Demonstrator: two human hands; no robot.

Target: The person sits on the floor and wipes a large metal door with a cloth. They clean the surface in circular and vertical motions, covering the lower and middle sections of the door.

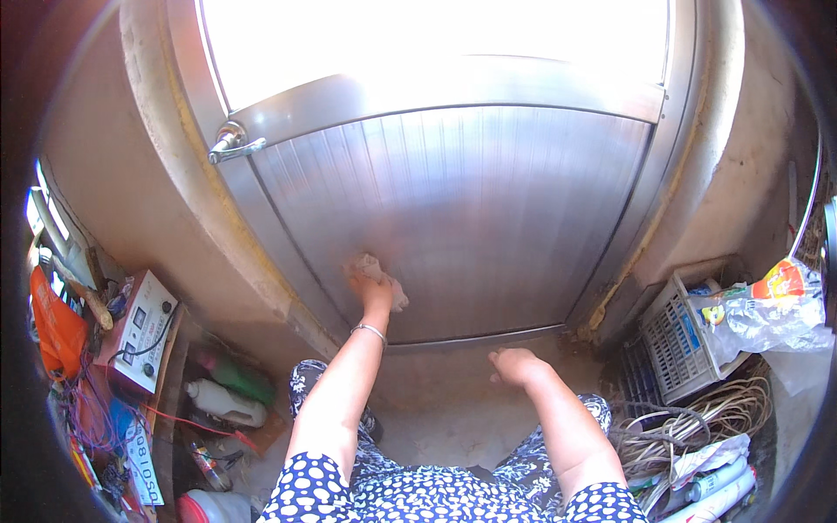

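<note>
A pale, crumpled rag is under my left hand, pressed to the lower left part of the metal door panel. The fingers are wrapped around the rag, and a thin bracelet circles that wrist. My right hand hangs in front of the door's bottom edge, above the floor, touching nothing. Its fingers are curled in, with nothing showing in them. On the door's left side is a metal lever handle.
At left, a red and white control box sits on a shelf beside tangled wires; white bottle below. At right stand a grey plastic crate with plastic bags, coiled cable and white tubes.
</note>
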